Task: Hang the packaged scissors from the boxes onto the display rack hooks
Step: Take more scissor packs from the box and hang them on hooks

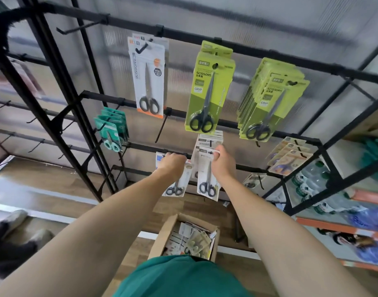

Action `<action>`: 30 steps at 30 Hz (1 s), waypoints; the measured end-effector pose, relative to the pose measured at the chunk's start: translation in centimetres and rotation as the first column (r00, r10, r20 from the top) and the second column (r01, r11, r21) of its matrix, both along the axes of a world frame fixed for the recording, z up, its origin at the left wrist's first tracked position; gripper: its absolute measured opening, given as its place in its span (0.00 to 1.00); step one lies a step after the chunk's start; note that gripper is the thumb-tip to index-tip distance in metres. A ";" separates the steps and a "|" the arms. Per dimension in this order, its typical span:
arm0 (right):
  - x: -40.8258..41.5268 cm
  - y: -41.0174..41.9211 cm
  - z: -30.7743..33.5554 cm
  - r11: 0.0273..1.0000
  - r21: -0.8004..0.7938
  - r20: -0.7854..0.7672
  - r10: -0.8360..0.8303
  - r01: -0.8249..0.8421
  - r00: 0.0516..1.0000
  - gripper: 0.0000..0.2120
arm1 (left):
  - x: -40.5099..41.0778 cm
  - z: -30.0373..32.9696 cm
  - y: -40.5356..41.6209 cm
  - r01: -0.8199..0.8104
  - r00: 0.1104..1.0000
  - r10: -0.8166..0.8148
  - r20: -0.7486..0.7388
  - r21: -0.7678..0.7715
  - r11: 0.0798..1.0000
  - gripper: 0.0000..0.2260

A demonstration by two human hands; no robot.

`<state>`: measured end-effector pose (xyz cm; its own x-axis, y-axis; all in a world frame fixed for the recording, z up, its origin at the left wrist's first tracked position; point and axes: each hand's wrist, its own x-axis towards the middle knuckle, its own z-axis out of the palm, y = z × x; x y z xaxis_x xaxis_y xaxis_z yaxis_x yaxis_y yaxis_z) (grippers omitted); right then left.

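Observation:
A black display rack (179, 113) carries hooks with packaged scissors: a white-orange pack (148, 79), lime green packs (209, 93) and a thick lime stack (269, 99). My left hand (173, 162) grips the top of a white scissors pack (177, 185) at a lower bar. My right hand (223, 161) pinches the top of another white pack (208, 179), in front of a hanging stack of the same packs (209, 139). An open cardboard box (162, 236) on the floor below holds several more packs.
Small teal packs (112, 129) hang at left, tan packs (288, 155) at right. Empty hooks (161, 128) stick out of the rack. Shelves with water bottles (310, 183) and blue bags stand at right. Someone's shoes (14, 221) are on the wooden floor at left.

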<state>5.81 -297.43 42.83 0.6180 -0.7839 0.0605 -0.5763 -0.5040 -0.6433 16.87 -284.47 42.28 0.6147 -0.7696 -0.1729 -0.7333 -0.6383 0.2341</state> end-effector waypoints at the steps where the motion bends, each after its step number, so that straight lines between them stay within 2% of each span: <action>1: 0.2 -0.2 0.0 1.000 -0.004 -0.027 -0.020 0.020 0.999 0.10 | 0.2 -0.1 0.0 -0.003 1.000 0.003 -0.014 -0.007 1.000 0.12; 8: 0.5 -1.4 -0.9 0.989 0.099 -0.072 -0.107 0.114 0.992 0.14 | 1.0 0.3 -0.3 0.018 0.993 -0.019 -0.113 -0.005 1.000 0.10; 10: -0.1 -1.9 -1.7 0.981 0.133 -0.135 -0.126 0.144 0.983 0.16 | 1.0 0.4 -0.6 0.047 0.989 -0.043 -0.141 0.022 0.999 0.09; 13: -1.1 -2.3 -3.2 0.927 0.363 -0.227 -0.005 0.090 0.974 0.10 | 0.8 0.3 -1.2 0.116 0.979 -0.103 -0.175 0.064 0.991 0.06; 15: -1.8 -2.0 -3.9 0.880 0.473 -0.183 0.141 -0.039 0.973 0.07 | 0.2 0.4 -1.7 0.159 0.972 -0.144 -0.184 0.068 0.985 0.05; 17: -2.3 -1.5 -4.0 0.889 0.418 -0.142 0.267 -0.187 0.953 0.07 | -0.5 0.6 -2.3 0.188 0.966 -0.174 -0.190 0.058 0.980 0.05; 19: -2.5 -1.1 -3.9 0.901 0.346 -0.126 0.319 -0.260 0.939 0.04 | -1.3 0.9 -2.7 0.200 0.964 -0.193 -0.182 0.023 0.979 0.06; 21: -2.6 -1.1 -3.7 0.920 0.291 -0.104 0.304 -0.263 0.947 0.03 | -1.4 0.7 -3.0 0.174 0.963 -0.182 -0.198 -0.059 0.983 0.07; 24: -3.2 -1.3 -3.5 0.944 0.237 -0.050 0.249 -0.231 0.967 0.09 | -1.2 0.8 -2.8 0.076 0.965 -0.112 -0.237 -0.154 0.985 0.09; 27: -3.8 -1.4 -2.6 0.956 0.206 0.040 0.207 -0.210 0.978 0.10 | -0.8 1.3 -2.3 -0.028 0.979 -0.002 -0.202 -0.145 0.989 0.13; 30: -3.8 -1.8 -2.2 0.966 0.160 0.098 0.191 -0.205 0.977 0.09 | -0.2 1.7 -1.8 -0.054 0.986 0.037 -0.165 -0.098 0.994 0.16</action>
